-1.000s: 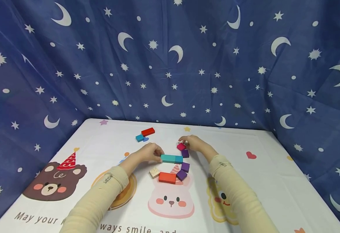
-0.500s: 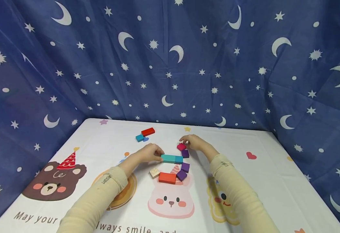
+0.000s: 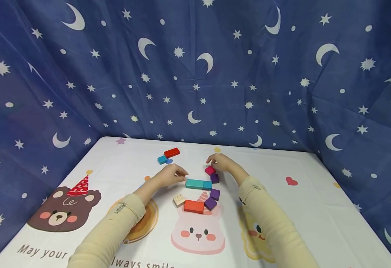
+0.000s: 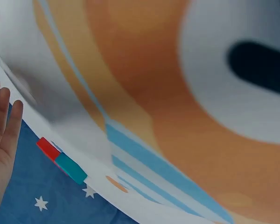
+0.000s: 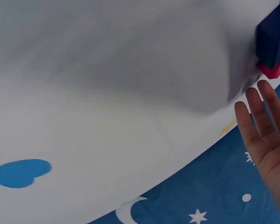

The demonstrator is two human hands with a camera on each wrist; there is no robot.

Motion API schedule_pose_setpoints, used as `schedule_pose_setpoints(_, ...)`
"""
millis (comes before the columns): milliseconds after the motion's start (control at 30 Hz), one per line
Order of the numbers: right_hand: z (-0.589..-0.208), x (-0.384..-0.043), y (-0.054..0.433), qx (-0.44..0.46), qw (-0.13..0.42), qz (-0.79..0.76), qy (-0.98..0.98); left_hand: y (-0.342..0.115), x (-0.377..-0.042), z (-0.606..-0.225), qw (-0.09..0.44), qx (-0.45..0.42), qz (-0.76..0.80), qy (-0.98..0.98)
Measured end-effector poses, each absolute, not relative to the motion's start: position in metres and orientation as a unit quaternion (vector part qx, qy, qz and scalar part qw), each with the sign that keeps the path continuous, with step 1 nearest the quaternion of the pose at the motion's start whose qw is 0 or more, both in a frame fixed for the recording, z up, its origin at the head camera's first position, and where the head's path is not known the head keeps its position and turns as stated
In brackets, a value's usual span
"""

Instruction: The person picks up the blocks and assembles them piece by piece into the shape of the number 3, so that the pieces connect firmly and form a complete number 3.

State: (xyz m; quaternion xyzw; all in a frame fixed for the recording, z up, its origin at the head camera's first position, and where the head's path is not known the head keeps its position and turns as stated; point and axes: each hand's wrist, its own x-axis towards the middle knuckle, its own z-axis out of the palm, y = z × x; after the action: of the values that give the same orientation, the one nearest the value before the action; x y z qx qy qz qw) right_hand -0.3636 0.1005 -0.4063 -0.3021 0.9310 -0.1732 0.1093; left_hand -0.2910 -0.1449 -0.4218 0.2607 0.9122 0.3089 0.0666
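Observation:
In the head view my left hand (image 3: 170,175) is just left of a long teal block (image 3: 194,184), its fingertips a little apart from the block's left end. A small blue block (image 3: 207,185) adjoins the teal one on the right. My right hand (image 3: 223,163) hovers beside a magenta block (image 3: 210,170), which touches a purple block (image 3: 215,178). The right wrist view shows its fingers (image 5: 255,112) fairly straight, with the thumb mostly cut off by the edge. Straight fingers (image 4: 9,123) also show in the left wrist view, holding nothing.
Two more purple blocks (image 3: 210,203), an orange-red block (image 3: 193,206) and a cream patterned block (image 3: 179,200) form a curve nearer the body. Farther back left lie a red block (image 3: 171,152) and a blue block (image 3: 162,159). A starry blue curtain (image 3: 195,74) hangs behind the table.
My left fingers have come off the end of the teal block and lifted slightly. The right hand has risen a little from the magenta block. The blocks keep their arrangement; the head view shifts slightly.

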Motion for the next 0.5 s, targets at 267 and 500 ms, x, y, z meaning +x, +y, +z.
schedule_pose_setpoints(267,-0.398,-0.362,0.084,-0.273,0.129,-0.154,0.941,-0.157,-0.291,-0.424,0.006,0.23,0.326,0.917)
schedule_pose_setpoints(500,-0.393,-0.36,0.075,-0.268,0.131,-0.157,0.942,-0.166,-0.295,-0.428,-0.014,0.18,0.314,0.932)
